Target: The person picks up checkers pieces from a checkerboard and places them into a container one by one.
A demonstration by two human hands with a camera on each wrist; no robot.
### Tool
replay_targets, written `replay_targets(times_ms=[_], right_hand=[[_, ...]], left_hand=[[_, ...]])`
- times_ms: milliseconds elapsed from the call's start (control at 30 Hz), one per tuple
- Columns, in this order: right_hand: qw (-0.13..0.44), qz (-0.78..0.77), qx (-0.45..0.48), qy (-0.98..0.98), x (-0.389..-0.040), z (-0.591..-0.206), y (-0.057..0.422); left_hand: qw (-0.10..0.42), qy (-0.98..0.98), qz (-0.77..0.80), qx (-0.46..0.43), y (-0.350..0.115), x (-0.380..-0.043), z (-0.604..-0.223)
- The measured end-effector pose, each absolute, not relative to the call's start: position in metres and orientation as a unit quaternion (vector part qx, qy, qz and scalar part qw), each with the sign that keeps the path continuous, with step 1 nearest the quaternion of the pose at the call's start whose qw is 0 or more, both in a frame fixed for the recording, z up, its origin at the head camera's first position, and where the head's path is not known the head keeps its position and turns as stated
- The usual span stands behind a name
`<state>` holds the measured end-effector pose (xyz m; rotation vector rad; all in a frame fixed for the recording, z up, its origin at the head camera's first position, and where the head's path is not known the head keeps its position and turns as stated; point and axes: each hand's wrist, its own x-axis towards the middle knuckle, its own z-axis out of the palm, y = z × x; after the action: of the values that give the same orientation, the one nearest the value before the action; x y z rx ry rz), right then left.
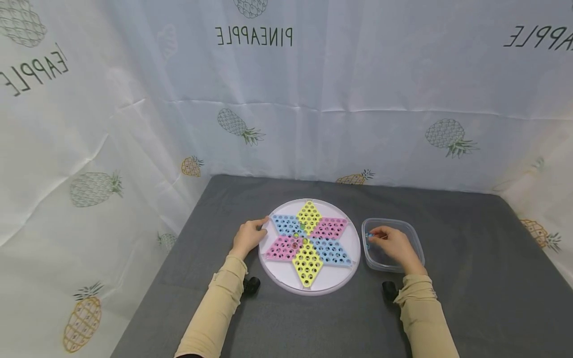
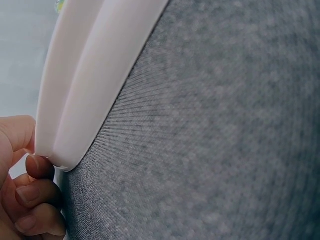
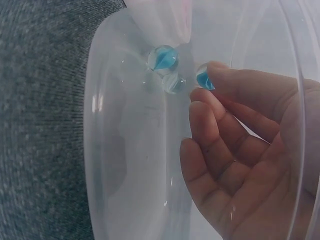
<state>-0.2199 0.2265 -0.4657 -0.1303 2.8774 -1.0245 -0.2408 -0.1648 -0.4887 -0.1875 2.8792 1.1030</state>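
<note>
"Where's the marble (image 3: 204, 78)?"

"Pinched in my right hand (image 1: 396, 245), inside the clear plastic tub (image 1: 414, 238) at three o'clock from the Chinese checkers board (image 1: 277, 276)."

"And your left hand (image 1: 246, 238)?"

"Gripping that board at its ten o'clock edge."

"Around you?"

"A dark grey worktop (image 1: 313, 325), with a pineapple-print curtain (image 1: 340, 74) hanging beyond it at twelve o'clock."

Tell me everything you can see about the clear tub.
The tub is colourless and see-through, apparently plastic, squarish with rounded corners and a rim; no lid is on it. It stands upright on the grey table, to the right of the board; whether they touch isn't clear. The right hand reaches into it, pinching a blue marble, and at least one other marble lies inside, toward the board.
</note>
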Motion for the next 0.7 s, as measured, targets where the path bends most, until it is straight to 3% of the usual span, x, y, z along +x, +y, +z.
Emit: replay_targets(times_ms=[700], right_hand=[[0.043,-0.336,-0.063,0.939,-0.2208,-0.4674,0.2255]], left_hand=[[0.019,0.932,0.358,-0.055,-0.1647,-0.2395,-0.4885]])
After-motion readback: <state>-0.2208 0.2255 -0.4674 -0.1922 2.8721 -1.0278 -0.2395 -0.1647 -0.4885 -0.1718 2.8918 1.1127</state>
